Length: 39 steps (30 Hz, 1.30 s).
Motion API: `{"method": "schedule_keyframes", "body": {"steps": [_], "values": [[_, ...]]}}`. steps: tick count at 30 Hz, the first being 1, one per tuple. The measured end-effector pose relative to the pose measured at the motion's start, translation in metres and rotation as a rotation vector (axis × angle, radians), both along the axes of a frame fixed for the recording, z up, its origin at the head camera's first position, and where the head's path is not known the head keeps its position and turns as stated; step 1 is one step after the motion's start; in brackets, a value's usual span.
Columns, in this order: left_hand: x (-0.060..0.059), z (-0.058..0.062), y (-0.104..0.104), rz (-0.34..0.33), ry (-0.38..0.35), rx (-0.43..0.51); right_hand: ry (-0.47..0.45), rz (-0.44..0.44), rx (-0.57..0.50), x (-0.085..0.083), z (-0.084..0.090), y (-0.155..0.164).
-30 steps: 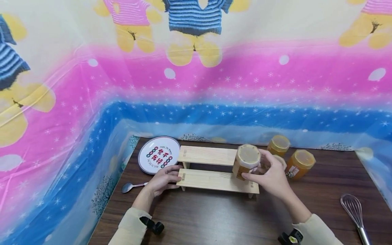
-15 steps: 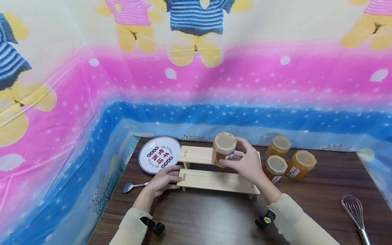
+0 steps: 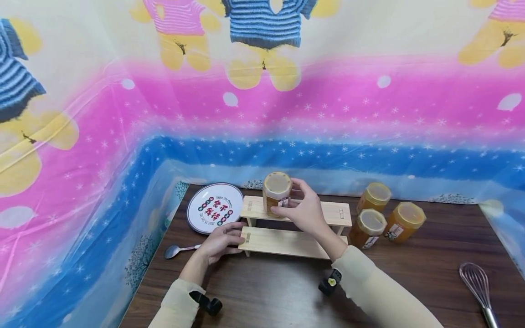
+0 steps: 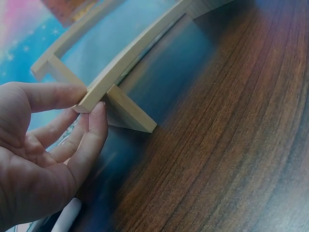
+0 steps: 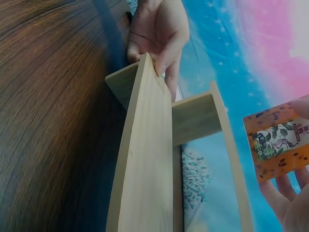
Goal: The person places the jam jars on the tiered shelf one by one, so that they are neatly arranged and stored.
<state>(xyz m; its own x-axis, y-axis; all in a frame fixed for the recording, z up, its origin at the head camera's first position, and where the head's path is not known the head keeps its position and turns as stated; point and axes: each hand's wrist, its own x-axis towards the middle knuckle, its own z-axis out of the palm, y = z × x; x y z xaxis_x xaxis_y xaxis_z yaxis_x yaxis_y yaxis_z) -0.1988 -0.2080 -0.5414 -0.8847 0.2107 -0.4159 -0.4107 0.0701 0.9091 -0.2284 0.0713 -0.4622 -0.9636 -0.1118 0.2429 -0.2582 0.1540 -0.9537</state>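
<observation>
My right hand (image 3: 305,207) grips a honey jar (image 3: 277,193) with a pale lid and a printed label. The jar (image 5: 280,137) is over the left part of the rack's upper tier, with a gap below it in the right wrist view. The two-tier wooden rack (image 3: 283,242) stands on the table. With thumb and fingers, my left hand (image 3: 221,241) pinches the left end of its lower tier; in the left wrist view, that board's end (image 4: 94,96) sits between the fingertips of the left hand (image 4: 48,145).
Several more honey jars (image 3: 406,221) stand right of the rack on the dark wooden table (image 3: 270,291). A round plate (image 3: 215,209) with red characters lies at the back left, a spoon (image 3: 174,250) in front of it. A whisk (image 3: 477,284) lies far right. Patterned cloth hangs behind.
The right hand has carried the honey jar leftward and back, from the lower tier's right end to above the upper tier. The left hand has stayed on the rack's lower tier.
</observation>
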Motion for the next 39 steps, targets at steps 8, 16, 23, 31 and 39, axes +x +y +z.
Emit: {"method": "schedule_keyframes", "body": {"steps": [8,16,23,31,39], "values": [[-0.001,-0.002,0.002,-0.004,-0.005,0.002,0.003,-0.012,0.014,-0.005,-0.005,-0.012],[-0.002,-0.001,0.001,-0.011,0.001,-0.003,-0.001,-0.026,0.037,-0.008,-0.006,-0.015],[-0.002,-0.001,0.0,-0.009,-0.004,-0.004,-0.01,-0.025,0.043,-0.009,-0.008,-0.017],[-0.001,-0.001,0.0,-0.007,-0.005,-0.005,-0.015,-0.029,0.054,-0.009,-0.007,-0.018],[-0.001,-0.002,0.0,-0.004,-0.006,-0.004,-0.012,0.002,0.045,-0.007,-0.007,-0.014]]}}
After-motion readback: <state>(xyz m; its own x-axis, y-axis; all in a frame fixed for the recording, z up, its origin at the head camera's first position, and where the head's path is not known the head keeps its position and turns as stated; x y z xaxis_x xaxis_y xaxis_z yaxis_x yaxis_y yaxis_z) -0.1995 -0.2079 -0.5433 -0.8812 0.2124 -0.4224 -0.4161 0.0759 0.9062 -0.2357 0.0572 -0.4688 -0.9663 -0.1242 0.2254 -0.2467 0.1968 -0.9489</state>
